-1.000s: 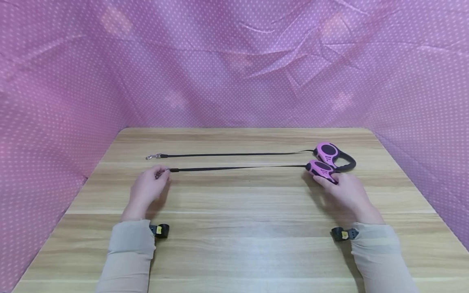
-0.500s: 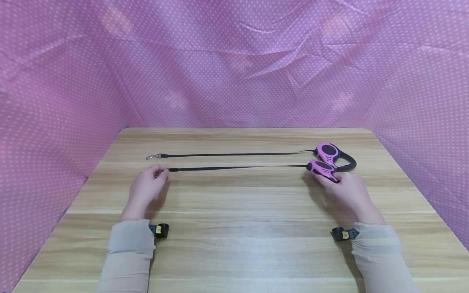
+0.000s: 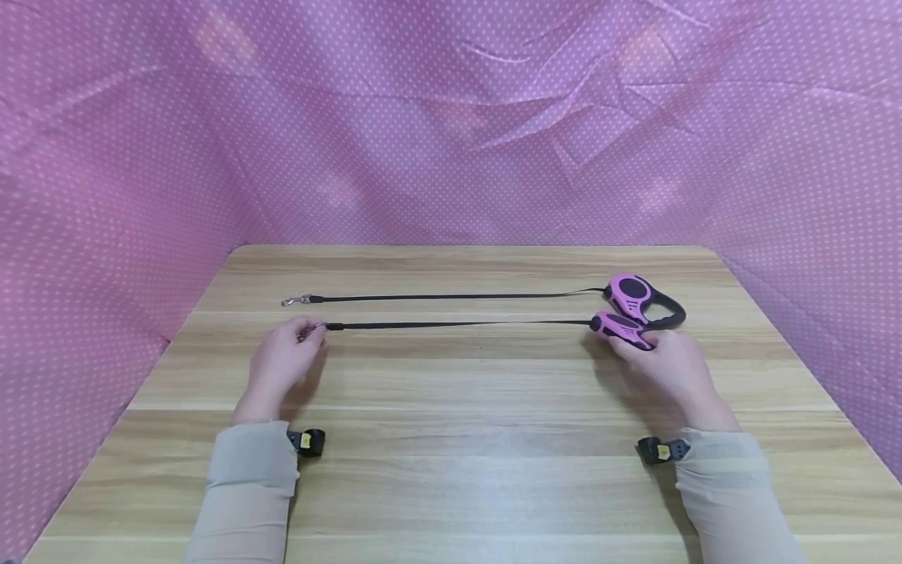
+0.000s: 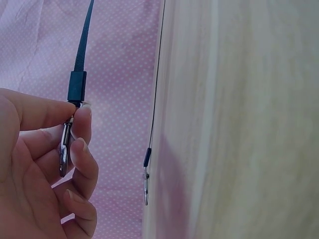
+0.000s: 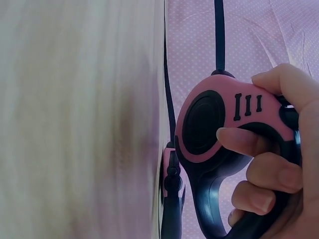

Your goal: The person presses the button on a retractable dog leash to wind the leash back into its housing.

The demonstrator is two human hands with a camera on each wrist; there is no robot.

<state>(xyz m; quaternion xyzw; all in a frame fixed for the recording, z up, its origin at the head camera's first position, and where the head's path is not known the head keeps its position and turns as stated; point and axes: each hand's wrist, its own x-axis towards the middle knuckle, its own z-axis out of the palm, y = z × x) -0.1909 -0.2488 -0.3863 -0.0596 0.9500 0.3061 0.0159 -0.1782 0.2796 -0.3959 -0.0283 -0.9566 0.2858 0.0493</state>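
Note:
A pink and black retractable dog leash (image 5: 239,102) is in my right hand (image 3: 672,368), whose fingers wrap round its black loop handle. Its flat black strap (image 3: 451,323) runs taut across to the left. At that end my left hand (image 3: 282,356) pinches the metal snap hook (image 4: 65,144) between thumb and index finger, just under the black strap sleeve (image 4: 77,85). In the head view the palm side of both hands is hidden. Behind it, a second pink and black leash (image 3: 629,294) lies on the table, its strap (image 3: 451,297) stretched straight to its own snap hook (image 3: 296,301).
The wooden table (image 3: 451,486) reaches back to a pink polka-dot cloth (image 3: 451,157) that also hangs at both sides. The second leash's black loop handle (image 3: 672,313) sits close behind my right hand.
The leash body in my right hand tips slightly, showing a little less of its face in the head view. My left hand stays almost still, and the second leash has not moved.

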